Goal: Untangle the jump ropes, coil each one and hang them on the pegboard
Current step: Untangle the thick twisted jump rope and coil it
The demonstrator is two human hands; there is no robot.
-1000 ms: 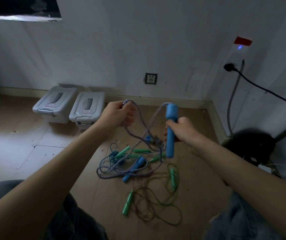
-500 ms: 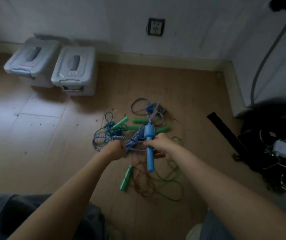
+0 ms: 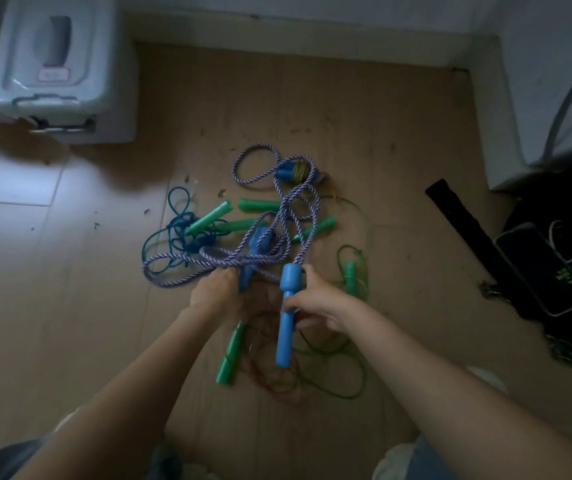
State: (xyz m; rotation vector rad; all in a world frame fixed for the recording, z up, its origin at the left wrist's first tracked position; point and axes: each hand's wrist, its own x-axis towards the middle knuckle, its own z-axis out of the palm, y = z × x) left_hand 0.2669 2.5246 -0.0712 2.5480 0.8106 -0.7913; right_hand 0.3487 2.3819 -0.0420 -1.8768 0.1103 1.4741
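Floorboards [image 3: 381, 140] filled most of the frame, with a grey storage box [image 3: 59, 64] at upper left. Jump ropes [image 3: 243, 237] lay tangled at centre: the purple braided rope [image 3: 208, 261] looped over green handles [image 3: 208, 216] and thin cords. My right hand [image 3: 319, 303] gripped the blue handle [image 3: 286, 317], held upright just below centre. My left hand [image 3: 217, 292] clutched purple strands beside it.

Two bare forearms, no sleeves, watch or rings seen. Left hand [image 3: 216, 292] and right hand [image 3: 319, 306] ungloved. Blue-grey denim trouser legs [image 3: 412, 460] at 5 and 7 o'clock.
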